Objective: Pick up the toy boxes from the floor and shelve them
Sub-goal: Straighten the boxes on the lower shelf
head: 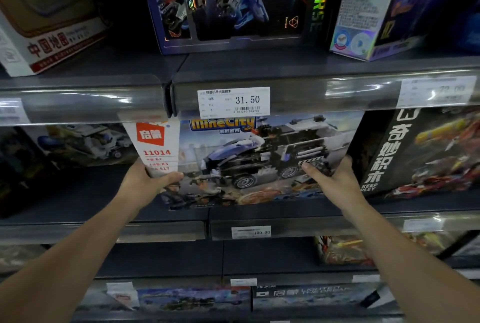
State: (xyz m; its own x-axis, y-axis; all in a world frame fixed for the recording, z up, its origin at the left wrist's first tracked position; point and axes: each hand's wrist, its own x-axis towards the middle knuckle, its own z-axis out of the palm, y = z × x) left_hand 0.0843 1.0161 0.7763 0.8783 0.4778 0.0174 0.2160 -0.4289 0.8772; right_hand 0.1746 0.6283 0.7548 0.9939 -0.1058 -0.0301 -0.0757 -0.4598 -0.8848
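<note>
A large MineCity toy box [241,161] with a dark armoured vehicle on its front stands upright on the middle shelf [285,215], its top edge tucked under the shelf rail above. My left hand [145,182] grips the box's lower left edge, thumb across the white number strip. My right hand [335,179] holds the lower right edge, thumb lying on the front picture. Both arms reach up from below.
A black and red toy box [426,151] stands right of it, and a grey vehicle box [83,143] on the left. The upper shelf holds a blue robot box [233,3] and a map box [49,24]. A 31.50 price tag [233,102] hangs on the rail. More boxes fill the lower shelves.
</note>
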